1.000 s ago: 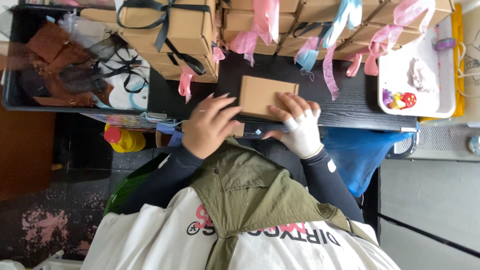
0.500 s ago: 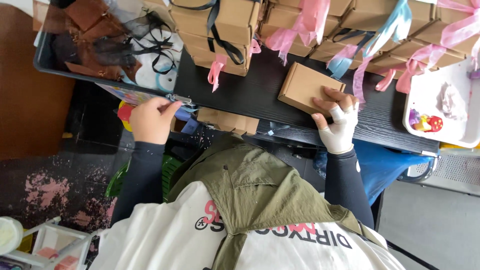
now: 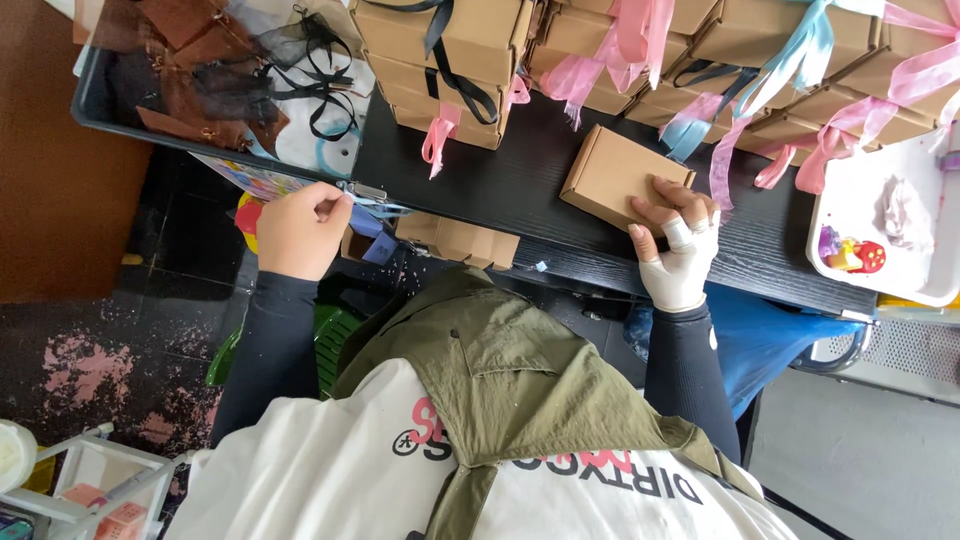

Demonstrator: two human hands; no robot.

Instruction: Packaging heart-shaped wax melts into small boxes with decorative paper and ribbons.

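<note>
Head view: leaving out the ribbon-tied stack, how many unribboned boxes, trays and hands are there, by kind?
Unribboned brown cardboard boxes: 2 (box on the black table, box at the table's near edge)
Trays: 2 (black plastic tray, white plastic tray)
Hands: 2 (left hand, right hand resting on the first box)
Total: 6

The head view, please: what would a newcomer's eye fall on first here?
Probably the stacked brown cardboard boxes tied with pink, blue and black ribbons, ranged along the far edge of the black table. Next comes the plain small box lying alone on the table, with the right hand, taped at the fingers, resting on it. The left hand is at the table's left edge.
</note>
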